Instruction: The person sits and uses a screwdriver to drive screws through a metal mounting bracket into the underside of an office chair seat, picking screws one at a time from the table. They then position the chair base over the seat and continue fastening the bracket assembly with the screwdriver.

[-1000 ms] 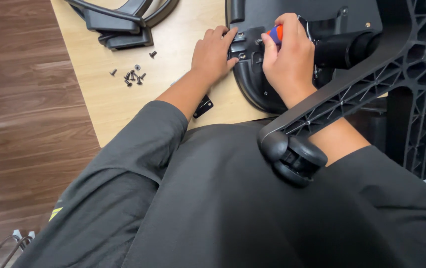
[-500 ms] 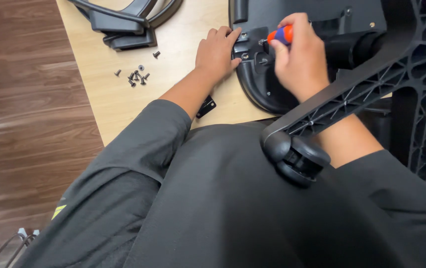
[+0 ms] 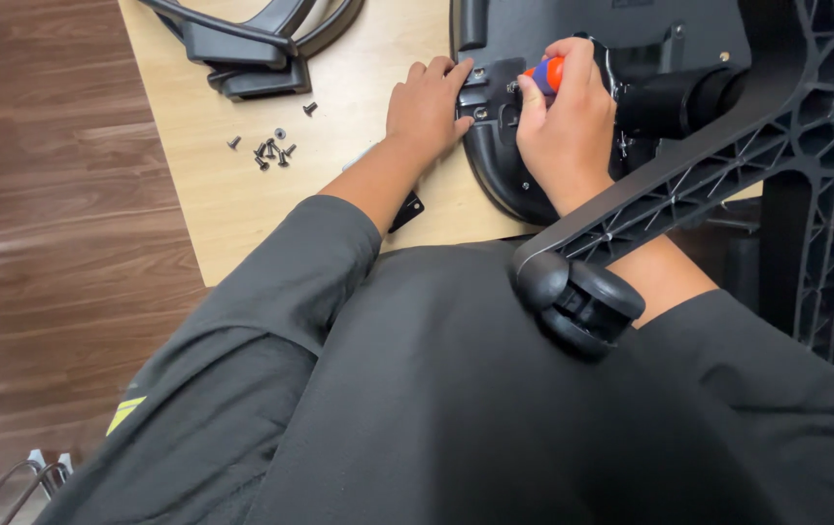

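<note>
**Screwdriver at the chair's underside plate**

I see the screwdriver (image 3: 547, 74), with its orange and blue handle, held at the black metal bracket (image 3: 491, 92) on the underside of the overturned chair seat (image 3: 495, 180). My right hand (image 3: 565, 126) has its grip wrapped closed round the handle, only the handle's end showing; the tip is hidden, so I cannot tell which screw it meets. My left hand (image 3: 427, 107) lies flat beside it, fingers spread, fingertips pressing the bracket's edge, and it holds nothing; I judge it steadies the part against turning.

The seat shell is smooth, rounded black plastic, lying on the pale wood-grain counter (image 3: 242, 194). The ribbed plastic base leg (image 3: 689, 185) crosses over my right forearm, ending in a glossy twin-wheel caster (image 3: 582, 301) near my chest.

Further left, a small cluster of dark loose screws (image 3: 271, 151) sits within reach, and black armrest parts (image 3: 252, 49) rest at the counter's far edge. Dark wooden floor (image 3: 48, 243) lies beyond.
</note>
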